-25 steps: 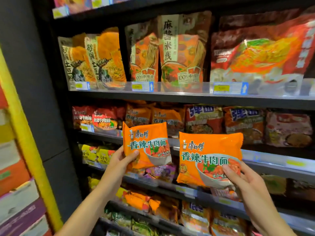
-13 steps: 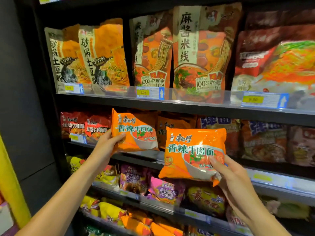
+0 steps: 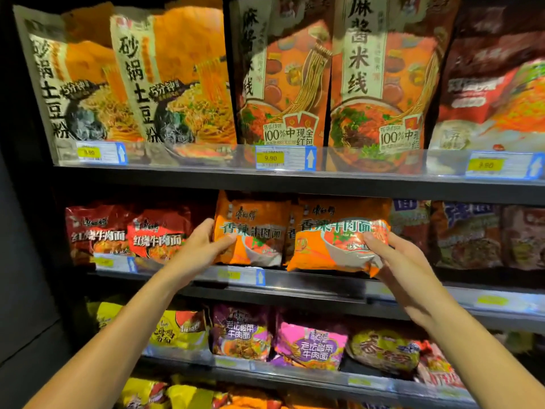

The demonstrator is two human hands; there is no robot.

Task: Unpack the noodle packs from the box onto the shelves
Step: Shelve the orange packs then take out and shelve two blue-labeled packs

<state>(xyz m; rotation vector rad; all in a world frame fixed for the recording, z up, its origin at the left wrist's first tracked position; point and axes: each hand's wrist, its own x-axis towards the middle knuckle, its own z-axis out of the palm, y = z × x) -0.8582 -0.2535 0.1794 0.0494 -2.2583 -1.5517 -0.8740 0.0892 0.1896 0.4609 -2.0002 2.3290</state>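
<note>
Both hands are at the second shelf [image 3: 295,286] from the top, each gripping one orange noodle pack. The left hand [image 3: 203,246] has its fingers closed on the left edge of the left orange pack [image 3: 253,231], thumb across the front; that pack stands on the shelf just behind the front edge. The right hand [image 3: 398,261] has its fingers clamped on the lower right corner of the right orange pack [image 3: 333,246], whose bottom edge overhangs the shelf's front edge. The two packs touch side by side. Red packs [image 3: 126,234] stand toward the shelf's left end, darker packs [image 3: 469,234] toward its right end. A price tag [image 3: 241,276] sits on the front edge below the left pack.
</note>
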